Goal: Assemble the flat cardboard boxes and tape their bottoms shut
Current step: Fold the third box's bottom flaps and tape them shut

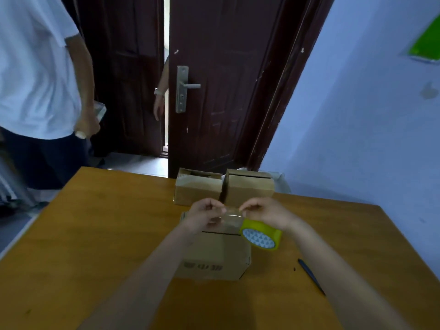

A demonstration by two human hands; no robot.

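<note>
An assembled cardboard box [214, 256] stands on the wooden table [100, 246] right in front of me, its flaps closed with a seam across the top. Above it, my left hand [204, 215] and my right hand [264, 210] each pinch one end of a strip of clear tape [232, 216] stretched between them. The yellow-cored tape roll [260, 235] hangs from the strip under my right hand, beside the box's right top corner. Two more assembled boxes, the left box [197, 189] and the right box [248, 189], stand side by side at the table's far edge.
A dark pen [310, 275] lies on the table to the right of the box. A person in a white shirt [35, 67] stands at the far left beyond the table. A dark door [226, 79] is ajar behind the boxes, with another person's arm [160, 98] in the gap.
</note>
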